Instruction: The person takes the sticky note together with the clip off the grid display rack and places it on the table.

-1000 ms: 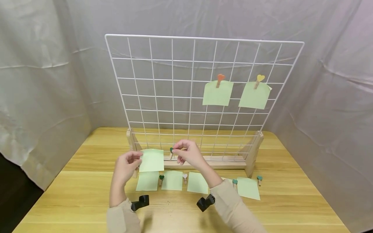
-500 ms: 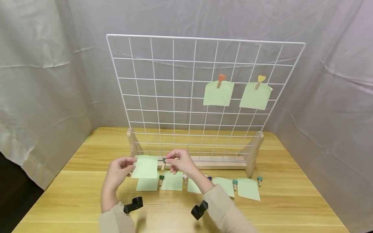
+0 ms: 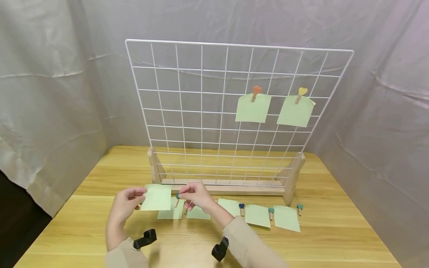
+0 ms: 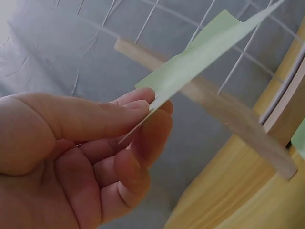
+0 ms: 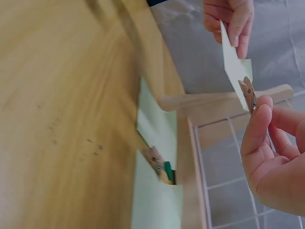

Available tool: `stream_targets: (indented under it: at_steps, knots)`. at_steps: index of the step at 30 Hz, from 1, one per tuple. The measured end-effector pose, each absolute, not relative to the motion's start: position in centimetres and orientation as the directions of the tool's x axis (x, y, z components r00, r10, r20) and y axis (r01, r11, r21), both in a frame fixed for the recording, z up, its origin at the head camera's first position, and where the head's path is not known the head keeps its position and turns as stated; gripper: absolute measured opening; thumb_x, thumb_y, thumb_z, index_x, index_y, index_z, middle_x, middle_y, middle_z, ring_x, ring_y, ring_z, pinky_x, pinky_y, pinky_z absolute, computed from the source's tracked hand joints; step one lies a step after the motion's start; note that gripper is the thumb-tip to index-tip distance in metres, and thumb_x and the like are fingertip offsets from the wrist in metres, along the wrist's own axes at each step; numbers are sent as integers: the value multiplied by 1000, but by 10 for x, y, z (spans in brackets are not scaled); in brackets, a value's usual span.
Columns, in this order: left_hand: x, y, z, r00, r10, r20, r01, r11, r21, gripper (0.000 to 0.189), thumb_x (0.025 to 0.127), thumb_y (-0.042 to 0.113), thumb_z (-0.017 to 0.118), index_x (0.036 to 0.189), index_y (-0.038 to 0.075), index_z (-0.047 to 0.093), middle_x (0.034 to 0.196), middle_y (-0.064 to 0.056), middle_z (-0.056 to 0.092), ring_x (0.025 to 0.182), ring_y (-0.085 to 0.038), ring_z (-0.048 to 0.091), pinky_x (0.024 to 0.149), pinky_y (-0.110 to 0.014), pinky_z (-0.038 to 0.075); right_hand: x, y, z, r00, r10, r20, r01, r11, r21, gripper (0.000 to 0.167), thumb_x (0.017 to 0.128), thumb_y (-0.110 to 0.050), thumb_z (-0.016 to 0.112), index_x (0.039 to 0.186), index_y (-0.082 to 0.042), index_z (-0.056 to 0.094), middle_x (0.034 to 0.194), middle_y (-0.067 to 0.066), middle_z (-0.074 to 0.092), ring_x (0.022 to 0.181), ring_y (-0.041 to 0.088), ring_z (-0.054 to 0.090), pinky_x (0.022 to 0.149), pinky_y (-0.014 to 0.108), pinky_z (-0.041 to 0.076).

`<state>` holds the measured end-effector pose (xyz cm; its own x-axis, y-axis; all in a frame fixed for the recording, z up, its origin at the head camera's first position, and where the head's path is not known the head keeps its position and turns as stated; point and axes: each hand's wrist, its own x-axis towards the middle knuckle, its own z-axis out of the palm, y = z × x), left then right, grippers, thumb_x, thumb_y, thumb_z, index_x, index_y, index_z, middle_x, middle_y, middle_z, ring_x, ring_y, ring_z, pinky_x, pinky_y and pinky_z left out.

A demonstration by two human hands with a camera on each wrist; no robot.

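In the head view my left hand (image 3: 124, 206) pinches the left edge of a pale green paper note (image 3: 156, 198), held up above the table. In the left wrist view, that note (image 4: 190, 67) lies between thumb and fingers, seen nearly edge-on. My right hand (image 3: 197, 195) pinches a small wooden clothespin (image 3: 176, 202) with a dark green heart, just right of the note. From the right wrist, the clothespin (image 5: 249, 93) overlaps the note's near end; whether they touch I cannot tell. The right hand's fingers cover the heart there.
A white wire grid (image 3: 214, 128) on wooden feet (image 3: 293, 178) stands behind the hands. Orange-heart (image 3: 256, 93) and yellow-heart (image 3: 301, 95) clothespins hold two notes on it. Along the table (image 3: 201, 245) lie several notes (image 3: 257, 216) and heart clothespins (image 3: 271, 213). Grey curtains (image 3: 50, 93) surround it.
Both hands have moved left and toward me, carrying the note and the green-heart clothespin. The blue-heart clothespin and notes at the right of the row have come into view from behind the right arm.
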<state>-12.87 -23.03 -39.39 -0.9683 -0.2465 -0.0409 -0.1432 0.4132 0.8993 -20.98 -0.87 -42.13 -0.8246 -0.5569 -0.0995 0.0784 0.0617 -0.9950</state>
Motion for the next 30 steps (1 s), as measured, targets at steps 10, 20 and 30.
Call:
stream_targets:
  at_steps: [10, 20, 30]
  knots:
    - [-121, -250, -404, -956, -273, -108, -209, 373, 904, 34, 92, -3, 57, 123, -18, 54, 83, 10, 63, 67, -1, 52, 61, -20, 49, -199, -32, -438, -825, -542, -161, 134, 89, -987, 16, 88, 5, 62, 100, 16, 62, 71, 2, 60, 42, 3, 51, 39, 14, 43]
    - [-119, -263, -415, -958, -233, -166, -244, 363, 899, 37, 93, -1, 56, 126, -18, 50, 86, 9, 63, 68, -3, 53, 63, -21, 49, -188, -52, -452, -816, -526, -237, 202, 125, -971, 11, 87, 8, 62, 96, 13, 65, 73, 6, 64, 41, 5, 50, 38, 14, 41]
    - [-115, -282, -425, -954, -220, -205, -273, 350, 896, 38, 94, -1, 55, 126, -19, 49, 84, 11, 60, 69, -4, 53, 64, -21, 50, -180, -68, -459, -799, -522, -299, 260, 149, -954, 11, 87, 8, 62, 96, 11, 68, 76, 13, 69, 39, 4, 49, 39, 14, 42]
